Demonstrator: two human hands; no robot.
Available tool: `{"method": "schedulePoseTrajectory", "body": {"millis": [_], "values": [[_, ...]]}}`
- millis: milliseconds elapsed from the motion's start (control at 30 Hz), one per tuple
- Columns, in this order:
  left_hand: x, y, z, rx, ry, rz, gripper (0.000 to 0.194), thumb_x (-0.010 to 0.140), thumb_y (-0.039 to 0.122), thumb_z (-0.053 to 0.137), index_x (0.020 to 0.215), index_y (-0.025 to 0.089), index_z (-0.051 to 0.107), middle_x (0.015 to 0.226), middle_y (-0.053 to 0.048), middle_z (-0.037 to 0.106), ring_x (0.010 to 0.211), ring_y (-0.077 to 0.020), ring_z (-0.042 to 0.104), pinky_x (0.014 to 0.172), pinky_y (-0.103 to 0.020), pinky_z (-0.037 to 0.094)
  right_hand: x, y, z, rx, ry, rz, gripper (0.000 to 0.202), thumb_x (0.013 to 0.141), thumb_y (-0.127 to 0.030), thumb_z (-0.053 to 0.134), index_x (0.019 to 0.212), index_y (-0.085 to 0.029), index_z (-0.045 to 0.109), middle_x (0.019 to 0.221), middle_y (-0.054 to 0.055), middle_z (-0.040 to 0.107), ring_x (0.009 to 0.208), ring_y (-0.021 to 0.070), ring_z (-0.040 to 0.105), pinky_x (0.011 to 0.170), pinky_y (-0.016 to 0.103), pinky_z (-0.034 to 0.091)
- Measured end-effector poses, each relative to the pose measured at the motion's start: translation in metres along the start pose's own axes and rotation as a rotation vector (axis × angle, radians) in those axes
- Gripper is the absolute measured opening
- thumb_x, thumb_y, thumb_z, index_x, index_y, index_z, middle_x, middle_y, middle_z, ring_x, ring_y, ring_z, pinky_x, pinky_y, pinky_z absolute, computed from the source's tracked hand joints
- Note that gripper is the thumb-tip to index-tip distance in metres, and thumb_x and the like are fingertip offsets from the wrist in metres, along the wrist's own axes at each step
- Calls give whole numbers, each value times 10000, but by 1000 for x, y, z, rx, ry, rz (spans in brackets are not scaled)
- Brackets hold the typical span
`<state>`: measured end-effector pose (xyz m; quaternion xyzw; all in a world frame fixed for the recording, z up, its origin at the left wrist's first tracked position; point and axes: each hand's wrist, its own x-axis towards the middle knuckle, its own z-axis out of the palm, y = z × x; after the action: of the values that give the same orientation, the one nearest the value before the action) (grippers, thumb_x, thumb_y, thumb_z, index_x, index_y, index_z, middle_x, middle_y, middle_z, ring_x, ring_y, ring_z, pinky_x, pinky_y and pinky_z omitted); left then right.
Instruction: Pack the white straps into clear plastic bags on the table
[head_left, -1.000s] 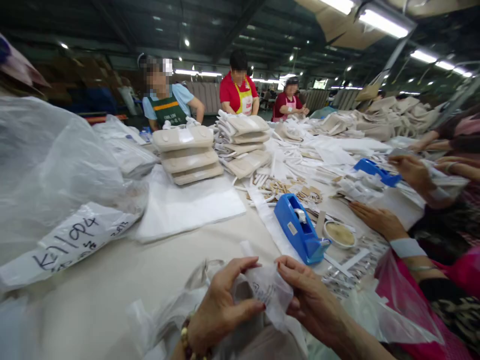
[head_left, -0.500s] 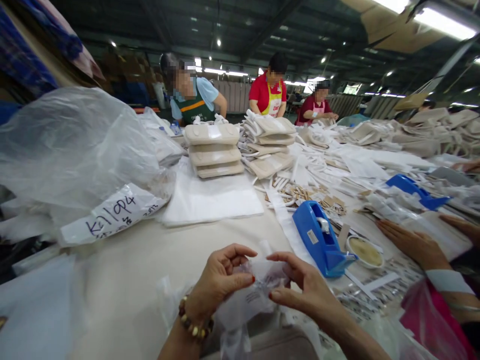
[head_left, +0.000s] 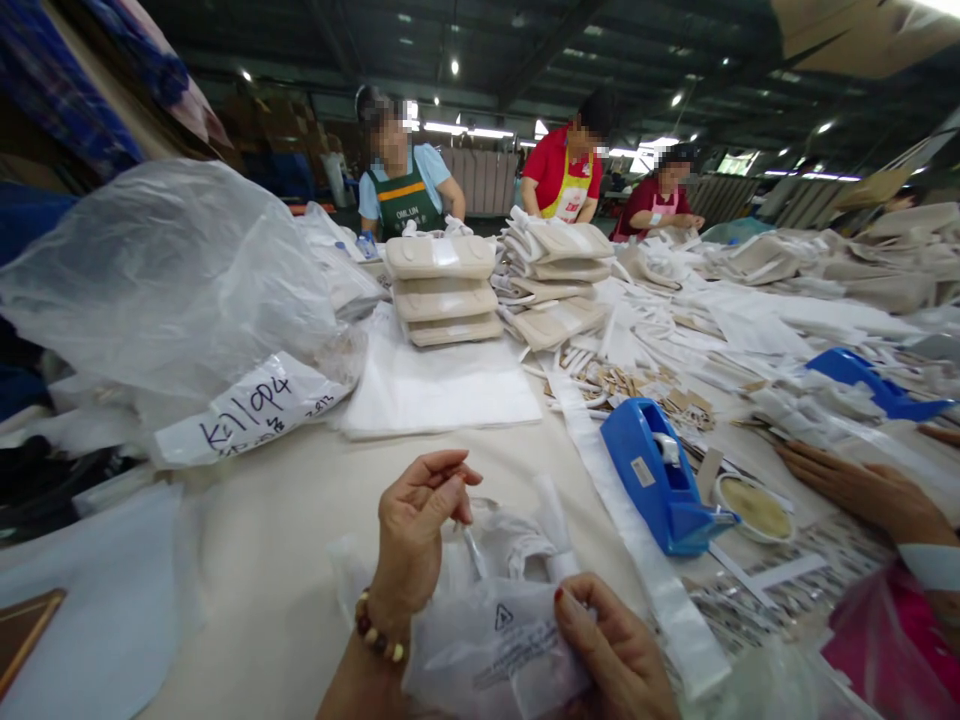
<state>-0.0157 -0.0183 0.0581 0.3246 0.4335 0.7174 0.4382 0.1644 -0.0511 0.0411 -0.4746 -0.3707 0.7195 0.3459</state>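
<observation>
The small bag (head_left: pixel 495 640) pinched in the right hand (head_left: pixel 615 660) is thin clear plastic, crinkled and faintly glossy, printed in grey. The left hand (head_left: pixel 412 530) wears a bracelet (head_left: pixel 375 632) of smooth polished beads. The tape dispenser (head_left: pixel 660 480) is hard blue plastic with a sheen. The table (head_left: pixel 285 560) looks matt, cream and smooth. The big sack (head_left: pixel 165 280) is filmy translucent plastic; its label (head_left: pixel 247 420) is matt white paper. The stacked pouches (head_left: pixel 442 290) seem beige cloth.

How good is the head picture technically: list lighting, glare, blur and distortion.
Head view: ceiling tube lights give even light; soft glare on the big plastic bag; wide-angle bending stretches the edges; the left hand and printed plastic bag are sharp; distant workers' faces are blurred.
</observation>
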Motion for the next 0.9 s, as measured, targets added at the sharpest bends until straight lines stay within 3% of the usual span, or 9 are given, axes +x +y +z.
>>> {"method": "schedulePoseTrajectory", "body": {"millis": [133, 233, 300, 400, 500, 567, 667, 767, 900], "values": [[-7, 14, 7, 224, 74, -3, 270, 718, 314, 645, 925, 146, 602, 743, -17, 639, 516, -75, 515, 495, -194, 430, 0, 22, 0, -65, 95, -79, 440, 707, -612, 599, 733, -183, 501, 410, -61, 449, 346, 57, 378, 357, 153, 264], [-18, 23, 9, 579, -29, -60, 215, 748, 317, 585, 883, 151, 603, 664, 5, 603, 514, -95, 516, 479, -203, 422, 7, 25, -9, 101, 129, -75, 395, 697, -571, 632, 736, -198, 508, 480, -51, 503, 367, 72, 402, 352, 170, 295], [-30, 23, 2, 834, -165, -34, 148, 786, 254, 510, 858, 168, 606, 674, 1, 606, 568, -113, 544, 521, -211, 439, 12, 25, -17, 163, 150, -99, 356, 689, -536, 654, 718, -205, 525, 536, -41, 531, 387, 81, 416, 350, 183, 311], [-53, 9, -21, 1091, -466, 169, 170, 804, 167, 434, 806, 187, 603, 766, -31, 640, 705, -146, 591, 634, -239, 479, 16, 25, -30, 78, 204, -182, 313, 689, -518, 658, 675, -219, 566, 533, -25, 527, 414, 107, 442, 357, 202, 333], [-73, -20, -51, 1235, -646, 605, 170, 821, 212, 460, 910, 190, 604, 839, -58, 663, 826, -187, 608, 720, -275, 496, 15, 23, -38, -25, 252, -220, 254, 701, -490, 658, 669, -244, 606, 557, 2, 558, 501, 152, 507, 419, 231, 394], [-81, -42, -68, 1332, -600, 849, 243, 845, 192, 439, 1049, 177, 568, 903, -71, 672, 881, -188, 609, 752, -274, 495, 14, 23, -41, -61, 270, -221, 221, 714, -472, 654, 695, -255, 624, 602, 16, 585, 574, 175, 543, 472, 244, 423], [-89, -69, -79, 1486, -557, 964, 262, 854, 185, 437, 1086, 163, 557, 952, -79, 672, 877, -186, 619, 759, -288, 507, 14, 25, -43, -50, 241, -224, 238, 740, -486, 615, 723, -249, 614, 625, 22, 591, 587, 180, 553, 494, 256, 430], [-92, -75, -73, 1474, -523, 918, 271, 876, 309, 413, 986, 153, 606, 880, -90, 683, 781, -183, 634, 693, -289, 534, 15, 30, -43, 36, 157, -210, 247, 742, -478, 609, 715, -235, 576, 583, 2, 565, 492, 147, 521, 456, 248, 406], [-90, -46, -50, 1169, -410, 664, 261, 882, 221, 380, 860, 183, 637, 761, -51, 674, 719, -145, 625, 676, -244, 529, 11, 28, -34, 195, 106, -149, 266, 702, -458, 656, 717, -217, 545, 572, -17, 556, 440, 109, 488, 427, 214, 369]]}}
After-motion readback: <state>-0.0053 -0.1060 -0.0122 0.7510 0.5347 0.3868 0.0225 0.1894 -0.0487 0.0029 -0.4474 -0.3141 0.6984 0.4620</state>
